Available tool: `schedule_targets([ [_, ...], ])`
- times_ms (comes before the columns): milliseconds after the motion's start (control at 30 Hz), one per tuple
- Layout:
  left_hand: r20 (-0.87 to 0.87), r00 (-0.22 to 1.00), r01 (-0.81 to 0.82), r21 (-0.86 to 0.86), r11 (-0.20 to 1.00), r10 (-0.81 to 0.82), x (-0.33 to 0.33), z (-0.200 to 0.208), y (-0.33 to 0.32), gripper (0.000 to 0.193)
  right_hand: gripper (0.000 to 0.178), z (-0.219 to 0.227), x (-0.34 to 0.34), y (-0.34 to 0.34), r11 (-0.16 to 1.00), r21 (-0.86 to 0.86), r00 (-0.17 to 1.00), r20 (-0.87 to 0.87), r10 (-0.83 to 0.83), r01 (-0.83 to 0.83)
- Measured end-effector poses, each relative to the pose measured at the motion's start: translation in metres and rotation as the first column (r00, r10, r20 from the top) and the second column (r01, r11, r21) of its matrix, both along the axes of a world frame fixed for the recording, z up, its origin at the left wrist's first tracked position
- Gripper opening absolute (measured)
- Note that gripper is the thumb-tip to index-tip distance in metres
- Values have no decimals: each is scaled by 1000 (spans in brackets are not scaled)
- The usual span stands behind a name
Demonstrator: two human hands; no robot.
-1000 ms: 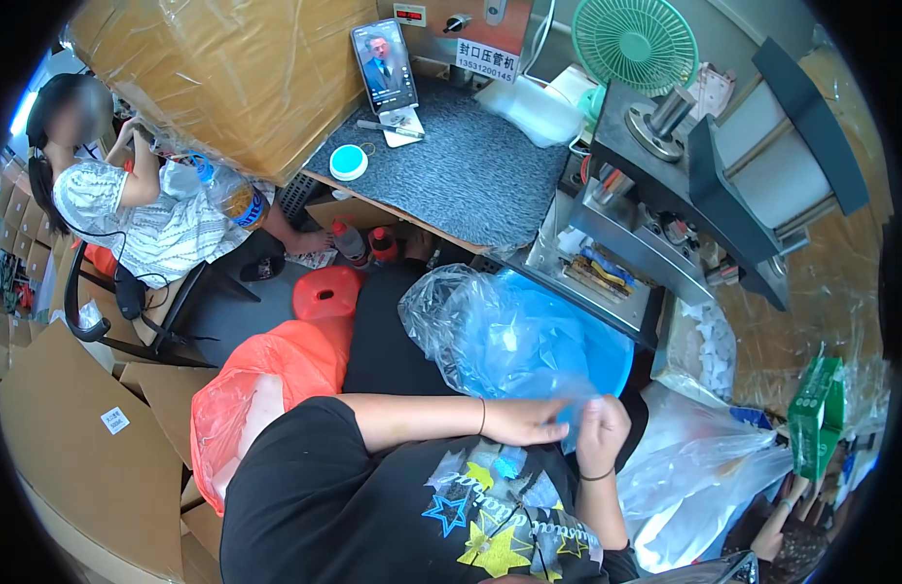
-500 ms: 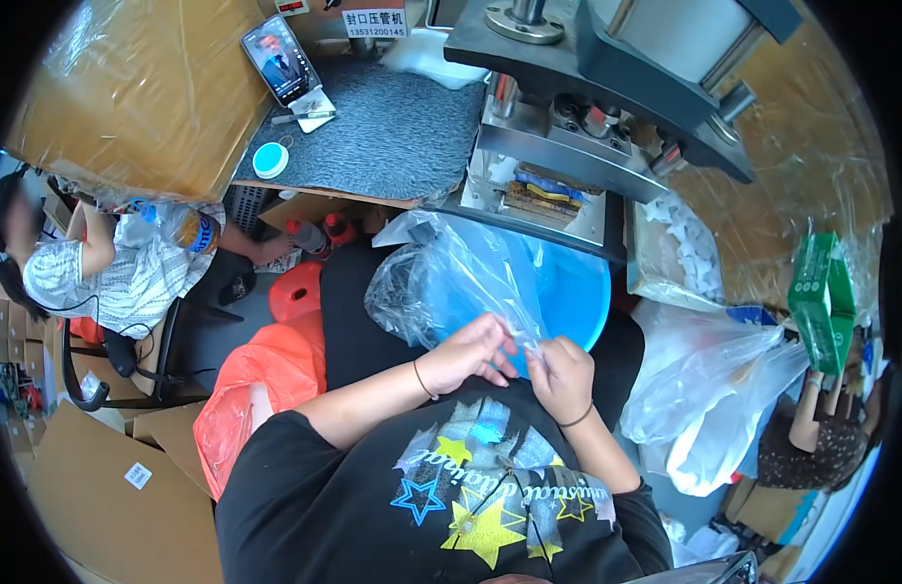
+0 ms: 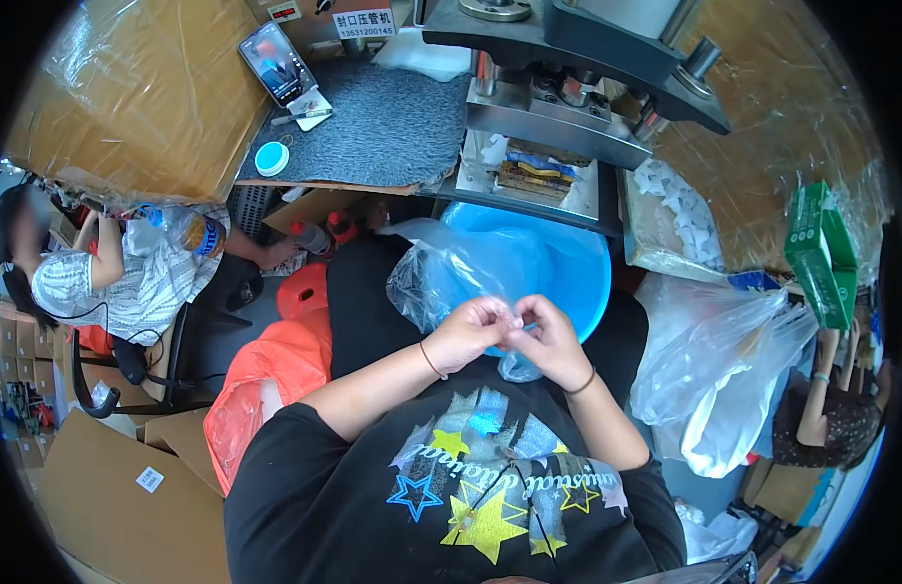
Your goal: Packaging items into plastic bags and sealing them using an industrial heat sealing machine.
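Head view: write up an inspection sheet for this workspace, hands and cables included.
Surface: grey mat bearing a phone and a round turquoise-topped tin.
Job's things: clear bag, partly inside the blue tub.
Clutter: red bag at left, clear sack at right.
Hands: left hand and right hand close together, fingers bent at the clear bag; exact grip unclear.
Cables: thin dark cord near the seated co-worker.
Surroundings: press beyond the tub; large carton upper left.

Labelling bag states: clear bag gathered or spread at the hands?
Gathered: the clear bag bunches between the left hand and right hand, a small crumpled end showing below. Cannot tell whether it's knotted.
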State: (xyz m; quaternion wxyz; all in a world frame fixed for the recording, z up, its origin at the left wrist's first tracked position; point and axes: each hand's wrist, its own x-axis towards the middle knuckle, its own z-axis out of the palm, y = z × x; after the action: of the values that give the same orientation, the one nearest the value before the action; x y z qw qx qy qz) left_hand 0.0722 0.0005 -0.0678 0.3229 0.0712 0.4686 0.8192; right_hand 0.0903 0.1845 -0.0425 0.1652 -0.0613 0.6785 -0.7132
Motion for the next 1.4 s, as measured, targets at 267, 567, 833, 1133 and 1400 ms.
schedule_targets([
  [267,353,910,-302,198,932,220,-20,-11,-34,4,10,-28,-26,50,661,-613,901,292,-321,434],
  [567,-531,839,-315,-293,903,120,-67,-39,-136,15,13,-37,4,226,883,462,977,-211,17,85],
  [833,-455,611,-536,-840,85,-648,-92,-29,-107,50,27,-18,-27,200,4,929,928,-370,47,370],
  [1133,-718,565,-690,-681,244,-407,-250,-91,-71,55,30,-178,-149,248,-91,725,724,-654,219,683],
  [1400,-187,748,-272,-961,-38,-637,-270,-148,-54,44,52,-181,-136,243,-72,995,956,-45,290,69],
])
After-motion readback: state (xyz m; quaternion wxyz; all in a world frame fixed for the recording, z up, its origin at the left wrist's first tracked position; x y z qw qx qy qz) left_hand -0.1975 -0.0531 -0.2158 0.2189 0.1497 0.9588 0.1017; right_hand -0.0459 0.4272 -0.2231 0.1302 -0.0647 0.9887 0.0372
